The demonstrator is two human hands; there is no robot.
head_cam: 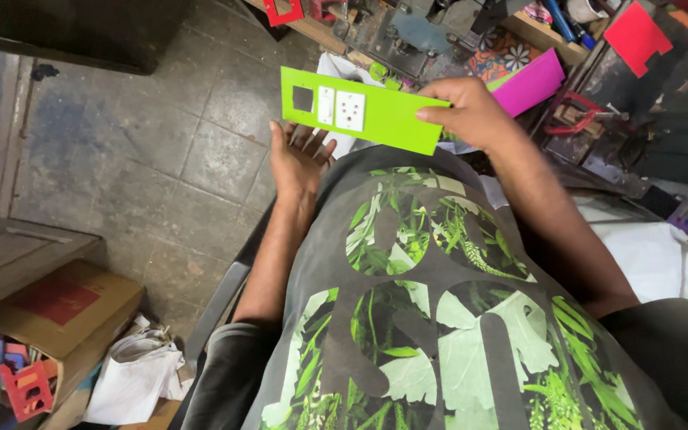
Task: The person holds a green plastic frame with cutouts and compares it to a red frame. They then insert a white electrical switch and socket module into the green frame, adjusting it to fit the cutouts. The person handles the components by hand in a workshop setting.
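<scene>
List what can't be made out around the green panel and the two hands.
- Head view: the left hand fingertips hide behind the green panel.
- The right hand covers the panel's right end.
- The cluttered workbench is cut by the top edge, its tools unclear.

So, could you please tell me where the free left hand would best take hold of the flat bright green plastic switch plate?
Probably the bare strip at the far-left end of the green plate, beside the square cut-out, pinched top and bottom from the left. The right hand already pinches the opposite end, the plate lies thin and roughly level, and the open left hand waits just beneath, clear of the white switch and socket.
</scene>
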